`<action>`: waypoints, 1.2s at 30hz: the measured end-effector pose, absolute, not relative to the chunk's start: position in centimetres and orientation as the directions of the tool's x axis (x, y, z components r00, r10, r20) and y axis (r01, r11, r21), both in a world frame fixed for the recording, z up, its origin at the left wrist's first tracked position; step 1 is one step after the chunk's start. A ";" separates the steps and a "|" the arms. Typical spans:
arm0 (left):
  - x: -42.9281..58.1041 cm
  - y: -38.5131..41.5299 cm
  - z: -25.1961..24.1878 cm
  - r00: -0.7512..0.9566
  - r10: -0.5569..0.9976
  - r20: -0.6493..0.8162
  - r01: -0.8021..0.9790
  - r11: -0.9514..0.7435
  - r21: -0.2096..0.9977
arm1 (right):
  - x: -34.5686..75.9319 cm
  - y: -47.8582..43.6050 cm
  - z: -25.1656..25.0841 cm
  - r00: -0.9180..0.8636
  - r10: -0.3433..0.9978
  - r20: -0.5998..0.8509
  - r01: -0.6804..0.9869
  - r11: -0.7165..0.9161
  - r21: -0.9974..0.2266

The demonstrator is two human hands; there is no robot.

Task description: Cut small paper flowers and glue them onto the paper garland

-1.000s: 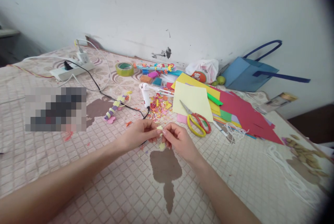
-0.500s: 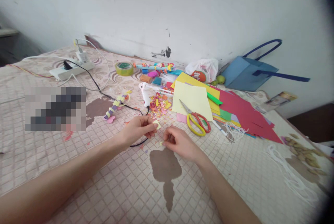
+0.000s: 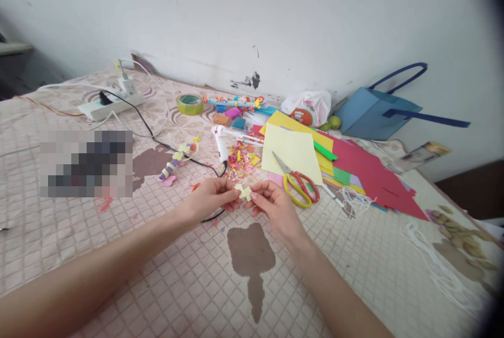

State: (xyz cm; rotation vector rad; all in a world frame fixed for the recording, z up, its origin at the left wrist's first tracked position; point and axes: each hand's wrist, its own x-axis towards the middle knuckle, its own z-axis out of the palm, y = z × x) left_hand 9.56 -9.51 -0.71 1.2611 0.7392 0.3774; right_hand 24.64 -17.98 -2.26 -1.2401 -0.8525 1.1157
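Two pale yellow paper pieces (image 3: 240, 190) at dial centre, touching or overlapping (cannot tell which), above cloth-covered desk (image 3: 177, 285). Left hand (image 3: 212, 199), 9 o'clock: thumb and fingers clamped on one piece. Right hand (image 3: 275, 209), 4 o'clock: fingers clamped on other. White glue gun (image 3: 221, 145) at 11 o'clock; paper scraps (image 3: 241, 159) at 12; purple yellow-banded stick (image 3: 171, 165) at 10; scissors (image 3: 296, 186) at 3, blades on pale yellow sheet (image 3: 290, 141).

Between the forearms (image 3: 134, 254), the worktop (image 3: 197, 285) lies open; the black cord (image 3: 214, 216) passes under the left grip (image 3: 216, 196), and the scissors (image 3: 291, 173) obstruct beyond the right grip (image 3: 274, 206).
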 end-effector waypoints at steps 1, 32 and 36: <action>9.6 -9.5 -0.7 0.715 0.633 -0.297 0.136 0.291 0.947 | 24.6 -18.0 -2.3 0.281 0.957 -0.068 -0.172 -0.019 -0.985; 9.6 -9.6 -1.3 0.726 0.642 -0.248 0.125 0.231 0.965 | 23.9 -18.0 -2.6 0.298 0.954 0.030 -0.037 0.043 -0.998; 9.6 -9.7 -1.2 0.729 0.642 -0.235 0.122 0.216 0.969 | 23.8 -18.1 -2.5 0.281 0.960 0.019 -0.043 0.033 -0.999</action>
